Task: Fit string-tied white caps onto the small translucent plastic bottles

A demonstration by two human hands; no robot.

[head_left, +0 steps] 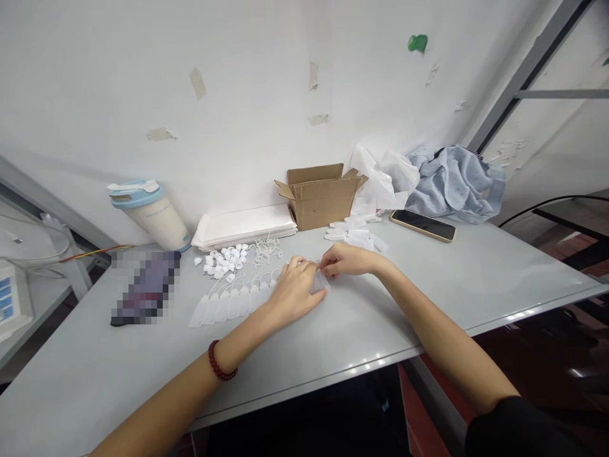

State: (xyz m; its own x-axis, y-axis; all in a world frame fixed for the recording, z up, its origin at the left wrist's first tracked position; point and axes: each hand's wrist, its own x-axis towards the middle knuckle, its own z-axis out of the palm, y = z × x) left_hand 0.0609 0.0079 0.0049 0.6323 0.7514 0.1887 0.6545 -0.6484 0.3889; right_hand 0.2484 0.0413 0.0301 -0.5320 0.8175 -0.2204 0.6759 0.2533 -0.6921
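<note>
A row of flat, translucent plastic tubes (233,303) with thin white loops at their upper ends lies on the grey table. My left hand (297,285) rests over the right end of the row, palm down, thumb apart from the fingers. Its index fingertip meets the fingertips of my right hand (349,259). My right hand is closed in a pinch at the top of the last translucent tube (321,282), which shows between my left thumb and index finger. The pinched end is mostly covered by fingers. Above the row are a pile of white caps (226,260) and several thin loops (267,251).
More translucent tubes (359,236) lie beyond my right hand. Along the wall stand a tumbler (155,219), stacked white sheets (245,227), an opened cardboard box (323,200), a white plastic bag (380,178) and blue cloth (454,181). A phone (423,225) lies at right, a dark pouch (147,289) at left.
</note>
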